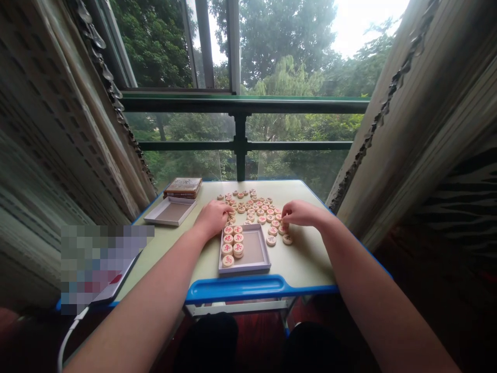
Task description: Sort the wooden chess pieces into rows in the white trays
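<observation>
As left hand (215, 216) and right hand (301, 212) hide some loose discs (262, 219), grips unclear, part-filled box (253, 249) nearby, brown stack (183, 187) behind tray (171, 212)

Curtains (392, 124) flank a window (240, 119) (trees (287, 46) outside).

On the tabletop (310, 259), 2 hands are at the loose round pieces (262, 219), left hand (216, 217) and right hand (301, 213). The near box (264, 265) holds red-marked pieces (238, 238) along its left side.
</observation>
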The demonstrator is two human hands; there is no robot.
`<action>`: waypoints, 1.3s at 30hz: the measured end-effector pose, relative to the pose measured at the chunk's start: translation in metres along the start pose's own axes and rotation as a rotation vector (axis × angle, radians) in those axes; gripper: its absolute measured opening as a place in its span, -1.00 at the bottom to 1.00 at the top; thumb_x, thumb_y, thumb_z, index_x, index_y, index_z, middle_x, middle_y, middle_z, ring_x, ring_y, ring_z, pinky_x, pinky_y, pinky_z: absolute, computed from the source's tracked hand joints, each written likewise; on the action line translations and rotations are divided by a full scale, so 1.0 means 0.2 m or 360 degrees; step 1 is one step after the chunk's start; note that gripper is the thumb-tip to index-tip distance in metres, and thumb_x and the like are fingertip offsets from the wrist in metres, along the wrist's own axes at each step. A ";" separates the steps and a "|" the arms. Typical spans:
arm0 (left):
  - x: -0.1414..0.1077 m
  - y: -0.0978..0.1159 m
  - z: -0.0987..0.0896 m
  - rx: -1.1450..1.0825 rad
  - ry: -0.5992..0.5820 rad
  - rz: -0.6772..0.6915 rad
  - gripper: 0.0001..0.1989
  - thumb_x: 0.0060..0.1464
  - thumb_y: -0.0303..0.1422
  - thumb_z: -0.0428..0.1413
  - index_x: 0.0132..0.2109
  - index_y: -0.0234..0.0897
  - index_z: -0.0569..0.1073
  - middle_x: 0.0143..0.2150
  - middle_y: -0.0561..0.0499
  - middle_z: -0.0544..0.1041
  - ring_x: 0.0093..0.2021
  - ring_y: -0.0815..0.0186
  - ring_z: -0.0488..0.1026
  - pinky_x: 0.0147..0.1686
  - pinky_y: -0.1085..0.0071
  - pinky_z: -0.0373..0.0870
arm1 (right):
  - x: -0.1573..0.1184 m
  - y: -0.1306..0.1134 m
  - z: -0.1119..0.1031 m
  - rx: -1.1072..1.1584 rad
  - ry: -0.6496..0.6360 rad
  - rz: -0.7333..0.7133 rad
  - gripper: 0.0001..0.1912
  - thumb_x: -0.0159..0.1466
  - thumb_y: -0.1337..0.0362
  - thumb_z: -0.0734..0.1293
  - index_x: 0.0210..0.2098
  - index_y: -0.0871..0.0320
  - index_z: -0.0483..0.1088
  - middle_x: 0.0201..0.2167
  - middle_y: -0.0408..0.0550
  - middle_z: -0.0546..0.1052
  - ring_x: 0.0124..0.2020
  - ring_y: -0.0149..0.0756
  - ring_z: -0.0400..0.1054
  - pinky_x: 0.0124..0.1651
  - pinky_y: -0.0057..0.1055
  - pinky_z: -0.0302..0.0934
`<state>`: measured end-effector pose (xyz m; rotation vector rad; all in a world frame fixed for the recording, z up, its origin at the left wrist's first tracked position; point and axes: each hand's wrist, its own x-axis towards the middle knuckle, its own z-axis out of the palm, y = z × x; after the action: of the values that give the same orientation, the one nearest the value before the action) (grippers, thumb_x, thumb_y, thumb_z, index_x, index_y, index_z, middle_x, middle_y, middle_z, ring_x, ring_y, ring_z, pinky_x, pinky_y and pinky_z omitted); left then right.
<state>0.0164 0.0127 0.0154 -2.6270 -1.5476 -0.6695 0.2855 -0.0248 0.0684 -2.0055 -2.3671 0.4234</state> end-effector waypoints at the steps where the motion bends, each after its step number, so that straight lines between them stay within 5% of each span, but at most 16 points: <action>1: 0.00 0.00 0.00 -0.0004 -0.0021 0.0007 -0.67 0.00 -0.47 -0.07 -0.23 -0.20 0.57 -0.17 0.00 0.56 -0.10 0.23 0.40 0.00 0.33 0.32 | 0.00 0.00 0.00 0.0027 0.0003 -0.0023 -0.79 0.00 0.30 0.29 -0.37 0.16 0.50 -0.41 -0.08 0.53 -0.42 -0.34 0.33 -0.48 -0.50 0.06; 12: 0.01 -0.01 0.02 -0.0027 -0.0068 0.0001 -0.67 0.00 -0.47 -0.07 -0.27 -0.17 0.59 -0.15 0.03 0.55 -0.09 0.24 0.41 0.00 0.37 0.33 | 0.00 -0.08 0.06 0.0114 0.0043 -0.0074 -0.77 0.05 0.15 0.31 -0.47 0.19 0.50 -0.54 -0.06 0.52 -0.51 -0.37 0.32 -0.52 -0.51 0.04; 19: 0.01 -0.01 0.01 -0.0039 -0.0019 -0.0001 -0.66 0.00 -0.48 -0.08 -0.22 -0.23 0.57 -0.14 0.00 0.55 -0.07 0.22 0.39 0.02 0.32 0.31 | -0.01 -0.10 0.05 0.0104 0.0100 -0.0030 -0.83 0.02 0.23 0.29 -0.50 0.19 0.48 -0.57 -0.08 0.50 -0.53 -0.38 0.29 -0.52 -0.50 0.02; 23: 0.00 -0.01 0.01 -0.0054 -0.0007 -0.0002 -0.67 0.01 -0.48 -0.09 -0.23 -0.24 0.57 -0.14 -0.01 0.55 -0.08 0.22 0.39 0.02 0.31 0.31 | -0.07 -0.16 0.02 0.0253 0.0203 -0.0317 -0.76 0.07 0.15 0.30 -0.39 0.20 0.48 -0.51 -0.11 0.47 -0.53 -0.44 0.25 -0.51 -0.52 0.01; 29: 0.01 0.00 0.01 -0.0048 0.0000 0.0010 -0.68 0.01 -0.46 -0.07 -0.24 -0.23 0.57 -0.16 -0.01 0.55 -0.08 0.22 0.39 0.02 0.30 0.31 | -0.17 -0.34 0.11 0.0219 0.0039 -0.0931 -0.81 0.05 0.17 0.37 -0.41 0.16 0.49 -0.57 -0.18 0.39 -0.53 -0.47 0.19 -0.48 -0.52 -0.02; 39: 0.00 0.02 0.00 -0.0026 -0.0015 0.0024 -0.68 0.00 -0.46 -0.08 -0.26 -0.22 0.57 -0.18 0.01 0.56 -0.10 0.22 0.39 0.00 0.33 0.32 | -0.17 -0.33 0.11 0.0114 -0.0113 -0.0865 -0.78 0.02 0.12 0.40 -0.43 0.15 0.53 -0.60 -0.13 0.41 -0.46 -0.38 0.23 -0.45 -0.49 0.00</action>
<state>0.0196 0.0116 0.0165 -2.6547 -1.5295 -0.6733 0.2243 -0.0716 0.0666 -1.2535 -2.7454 0.5457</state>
